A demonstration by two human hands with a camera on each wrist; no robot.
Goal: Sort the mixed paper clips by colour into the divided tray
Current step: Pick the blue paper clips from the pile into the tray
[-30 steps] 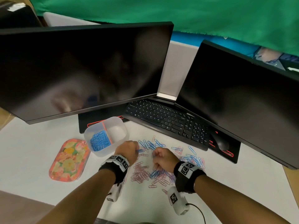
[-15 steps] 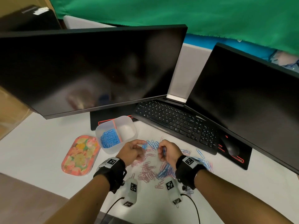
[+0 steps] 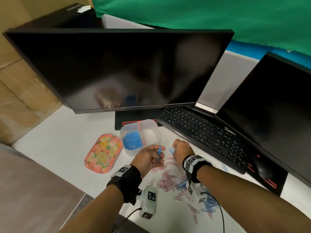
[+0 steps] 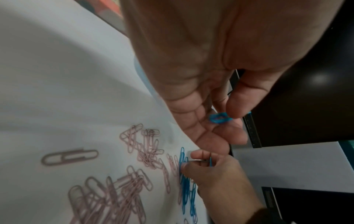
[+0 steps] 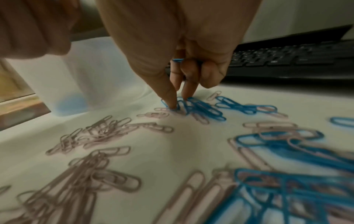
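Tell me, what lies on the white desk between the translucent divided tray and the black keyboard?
In the head view, only bare white desk lies between the translucent divided tray and the black keyboard.

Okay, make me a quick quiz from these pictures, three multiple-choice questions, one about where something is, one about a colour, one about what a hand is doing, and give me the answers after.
1. Where do the sorted blue clips lie in the divided tray?
A. the compartment nearer the floral tray
B. the compartment nearer the keyboard
C. both compartments

2. What colours are the loose clips on the desk?
A. green and yellow
B. pink and blue
C. only pink

3. What is the left hand doing?
A. lying flat on the desk
B. pressing a key
C. pinching a blue clip

Answers: 1 A, the blue heap fills the side next to the floral tray, while the side towards the keyboard looks bare. 2 B, both wrist views show pink and blue clips mixed. 3 C, the left wrist view shows thumb and fingers closed on a blue clip.
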